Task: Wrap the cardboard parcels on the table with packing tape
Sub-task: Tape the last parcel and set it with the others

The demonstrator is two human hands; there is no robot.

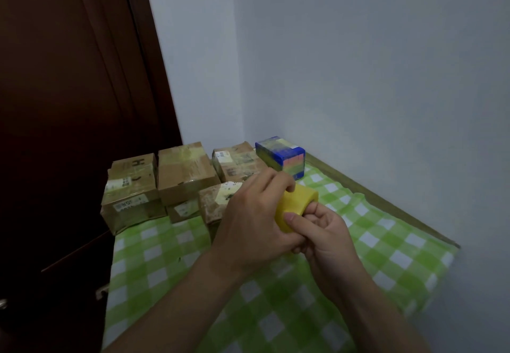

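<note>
1. Yellow cylindrical packing-tape roll (pixel 299 201), held above the green-checked tablecloth (pixel 165 256), in front of the brown cardboard parcels (pixel 185 176).
2. We see the left hand (pixel 254 214) curled over it; the right hand (pixel 325 236) grips from below, thumb pressing.
3. We judge it light, stiff and slick: hold by the core.

On the cardboard parcel (pixel 132 184) farthest from the blue box (pixel 280 156), I read a black "H" (pixel 138 162) on top, turned sideways. Its front white label (pixel 128 204) shows something like "15R", upside down and unclear. The other labels (pixel 224 156), nearer the blue box, are too blurred to read.
</note>
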